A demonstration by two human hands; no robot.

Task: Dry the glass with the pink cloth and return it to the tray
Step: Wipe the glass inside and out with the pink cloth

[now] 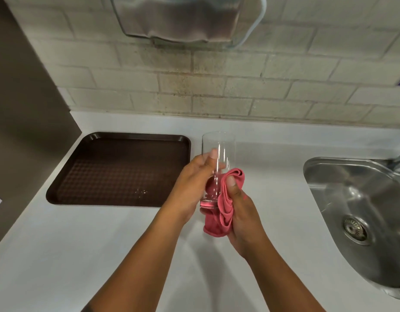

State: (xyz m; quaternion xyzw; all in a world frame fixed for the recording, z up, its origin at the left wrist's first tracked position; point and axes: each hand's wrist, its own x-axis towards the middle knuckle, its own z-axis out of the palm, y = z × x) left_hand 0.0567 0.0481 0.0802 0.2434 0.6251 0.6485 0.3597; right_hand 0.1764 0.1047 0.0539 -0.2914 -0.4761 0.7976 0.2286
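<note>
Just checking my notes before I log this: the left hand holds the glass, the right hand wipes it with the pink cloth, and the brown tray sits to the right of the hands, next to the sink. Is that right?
One thing is off. In the head view the brown tray lies to the left of the hands; the sink alone is on the right. The rest stands: the left hand holds the glass, and the right hand wipes it with the pink cloth.
</note>
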